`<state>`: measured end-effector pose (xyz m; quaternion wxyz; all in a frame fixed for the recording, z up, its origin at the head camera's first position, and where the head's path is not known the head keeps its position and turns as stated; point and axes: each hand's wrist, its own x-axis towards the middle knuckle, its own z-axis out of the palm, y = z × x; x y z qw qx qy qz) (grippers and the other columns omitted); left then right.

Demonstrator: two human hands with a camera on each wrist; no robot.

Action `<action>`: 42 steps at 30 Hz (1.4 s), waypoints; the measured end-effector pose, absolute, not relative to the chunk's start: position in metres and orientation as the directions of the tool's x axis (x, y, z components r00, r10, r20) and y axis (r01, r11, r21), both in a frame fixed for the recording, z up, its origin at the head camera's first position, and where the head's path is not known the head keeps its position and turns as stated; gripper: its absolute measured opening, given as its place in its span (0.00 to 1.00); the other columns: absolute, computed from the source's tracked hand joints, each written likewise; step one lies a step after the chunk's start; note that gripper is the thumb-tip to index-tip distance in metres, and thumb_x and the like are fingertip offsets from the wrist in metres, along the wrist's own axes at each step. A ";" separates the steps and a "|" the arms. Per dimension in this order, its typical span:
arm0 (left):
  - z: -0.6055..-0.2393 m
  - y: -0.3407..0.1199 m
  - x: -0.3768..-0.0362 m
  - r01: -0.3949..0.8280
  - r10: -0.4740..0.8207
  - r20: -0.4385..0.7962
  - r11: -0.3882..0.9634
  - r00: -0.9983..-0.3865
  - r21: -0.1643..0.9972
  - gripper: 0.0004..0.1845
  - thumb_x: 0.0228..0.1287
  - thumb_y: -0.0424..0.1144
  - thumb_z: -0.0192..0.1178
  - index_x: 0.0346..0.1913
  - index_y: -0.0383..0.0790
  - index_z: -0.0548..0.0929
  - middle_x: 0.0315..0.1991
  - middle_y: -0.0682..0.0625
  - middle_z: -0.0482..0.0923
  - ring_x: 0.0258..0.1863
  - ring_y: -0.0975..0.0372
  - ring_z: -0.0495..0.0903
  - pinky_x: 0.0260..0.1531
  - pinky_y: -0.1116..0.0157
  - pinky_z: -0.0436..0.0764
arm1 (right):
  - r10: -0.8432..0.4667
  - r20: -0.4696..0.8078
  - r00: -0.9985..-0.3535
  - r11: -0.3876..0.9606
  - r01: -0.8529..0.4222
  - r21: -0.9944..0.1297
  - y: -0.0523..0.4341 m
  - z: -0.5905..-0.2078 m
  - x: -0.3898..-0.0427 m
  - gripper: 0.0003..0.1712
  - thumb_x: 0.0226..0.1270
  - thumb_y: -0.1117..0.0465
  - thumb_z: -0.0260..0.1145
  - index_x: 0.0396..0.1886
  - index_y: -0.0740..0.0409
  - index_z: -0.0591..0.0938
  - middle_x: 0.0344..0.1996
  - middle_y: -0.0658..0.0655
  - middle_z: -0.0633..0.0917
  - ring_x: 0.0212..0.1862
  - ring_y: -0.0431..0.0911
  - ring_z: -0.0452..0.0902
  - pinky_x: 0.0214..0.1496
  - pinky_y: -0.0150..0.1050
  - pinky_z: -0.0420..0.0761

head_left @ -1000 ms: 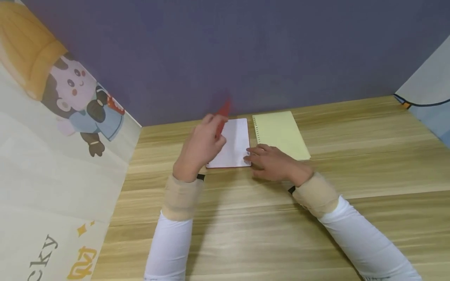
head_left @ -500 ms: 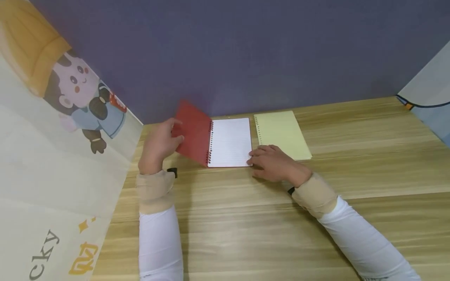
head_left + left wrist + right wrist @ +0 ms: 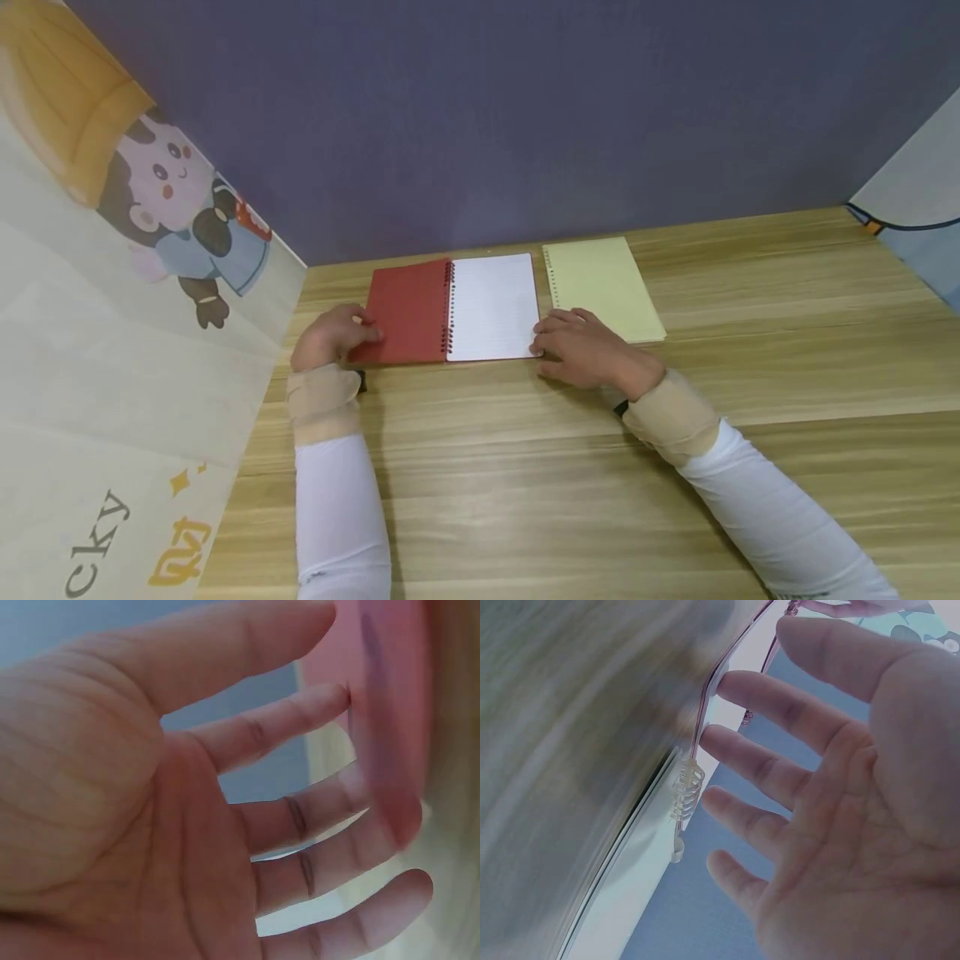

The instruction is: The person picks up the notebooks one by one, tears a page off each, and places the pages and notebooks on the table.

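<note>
- The left hand point(image 3: 332, 335), fingers relaxed, is laid on the red cover point(image 3: 405, 312) at centre frame.
- The right hand point(image 3: 581, 346), fingers straight, is rested at the lined page point(image 3: 491, 307) of the spiral notebook's point(image 3: 450, 310) lower right corner.
- If released, the cover could probably spring back.
- Further right, a yellow pad point(image 3: 602, 287) is crowded just beside the notebook on the wooden desk point(image 3: 525, 467).

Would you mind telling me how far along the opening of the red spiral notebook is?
Done: the red cover lies flat on the wooden table, and a white lined page is exposed. In hand: the left hand touches the cover's outer edge, and the right hand rests at the page's lower right corner. Left: both hands are on the notebook, and the yellow pad beside it lies untouched.
</note>
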<state>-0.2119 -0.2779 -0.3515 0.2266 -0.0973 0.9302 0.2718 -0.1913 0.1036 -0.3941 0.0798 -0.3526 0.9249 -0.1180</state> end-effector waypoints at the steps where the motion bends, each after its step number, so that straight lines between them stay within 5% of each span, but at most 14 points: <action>1: -0.354 -0.279 -0.212 -0.318 -0.061 -0.485 0.825 -0.873 0.468 0.29 0.73 0.46 0.59 0.72 0.37 0.69 0.76 0.36 0.62 0.62 0.47 0.67 0.63 0.50 0.72 | -0.671 -0.063 -0.739 0.724 -0.633 -0.275 0.103 -0.394 -0.191 0.16 0.72 0.52 0.67 0.54 0.53 0.87 0.66 0.59 0.80 0.76 0.63 0.64 0.77 0.65 0.60; 7: -0.359 -0.263 -0.220 -0.208 -0.060 -0.363 0.899 -0.930 0.386 0.34 0.71 0.49 0.61 0.73 0.35 0.69 0.73 0.34 0.66 0.69 0.40 0.68 0.68 0.44 0.72 | -0.665 -0.065 -0.744 0.727 -0.625 -0.285 0.101 -0.396 -0.192 0.15 0.72 0.51 0.67 0.53 0.52 0.87 0.65 0.58 0.80 0.75 0.60 0.65 0.77 0.66 0.59; 14: -0.382 -0.199 -0.245 0.123 0.199 -0.185 0.926 -0.962 0.357 0.25 0.75 0.38 0.53 0.73 0.38 0.71 0.76 0.40 0.65 0.79 0.46 0.59 0.78 0.50 0.61 | -0.655 -0.046 -0.755 0.726 -0.611 -0.314 0.101 -0.398 -0.192 0.12 0.72 0.52 0.68 0.49 0.51 0.87 0.62 0.55 0.81 0.74 0.58 0.67 0.78 0.70 0.51; 18: -0.395 -0.187 -0.248 0.092 0.187 -0.243 0.931 -0.952 0.354 0.29 0.76 0.33 0.45 0.78 0.43 0.63 0.80 0.43 0.57 0.81 0.49 0.54 0.80 0.50 0.59 | -0.656 -0.038 -0.754 0.723 -0.613 -0.318 0.101 -0.398 -0.191 0.11 0.72 0.53 0.69 0.47 0.51 0.87 0.61 0.54 0.82 0.72 0.57 0.68 0.78 0.70 0.50; 27: -0.397 -0.199 -0.250 0.112 0.237 -0.294 0.915 -0.926 0.387 0.34 0.78 0.40 0.50 0.82 0.46 0.56 0.84 0.44 0.48 0.83 0.46 0.46 0.78 0.36 0.52 | -0.661 -0.005 -0.751 0.717 -0.629 -0.301 0.099 -0.401 -0.193 0.11 0.69 0.53 0.71 0.45 0.51 0.85 0.56 0.53 0.82 0.68 0.57 0.72 0.78 0.68 0.53; 33: -0.393 -0.206 -0.253 0.158 0.296 -0.311 0.903 -0.903 0.399 0.35 0.77 0.38 0.54 0.82 0.43 0.55 0.84 0.42 0.46 0.83 0.46 0.45 0.81 0.47 0.51 | -0.674 -0.003 -0.739 0.703 -0.640 -0.310 0.094 -0.393 -0.200 0.23 0.68 0.53 0.72 0.57 0.58 0.82 0.60 0.58 0.81 0.69 0.60 0.71 0.75 0.64 0.61; 42: -0.394 -0.204 -0.250 0.090 0.226 -0.317 0.916 -0.921 0.391 0.37 0.75 0.40 0.55 0.83 0.49 0.54 0.84 0.48 0.47 0.83 0.48 0.44 0.77 0.35 0.52 | -0.646 -0.058 -0.761 0.710 -0.570 -0.414 0.075 -0.374 -0.262 0.28 0.72 0.52 0.68 0.64 0.63 0.78 0.62 0.63 0.79 0.58 0.58 0.78 0.67 0.59 0.73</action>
